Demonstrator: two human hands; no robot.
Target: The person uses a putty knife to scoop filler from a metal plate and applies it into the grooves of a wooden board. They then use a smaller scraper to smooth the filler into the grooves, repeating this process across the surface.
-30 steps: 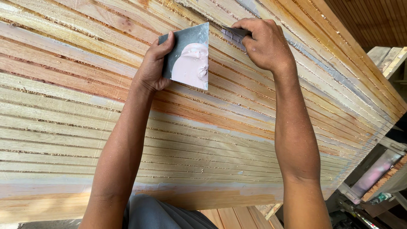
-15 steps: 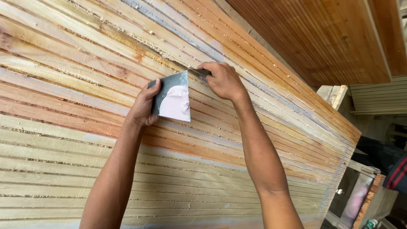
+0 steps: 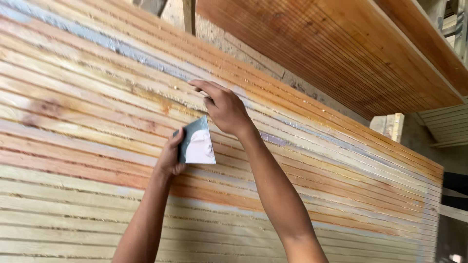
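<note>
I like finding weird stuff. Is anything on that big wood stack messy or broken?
A few marks, nothing broken. The stack has a dark smudge at left and a grey streak near the top. The left hand holds a plate with white paste; the right hand presses on the wood.

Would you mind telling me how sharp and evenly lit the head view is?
Head view: the left hand, its plate of white filler and the right hand are sharp; soft, even daylight on the boards; no glare; right edge dark.
</note>
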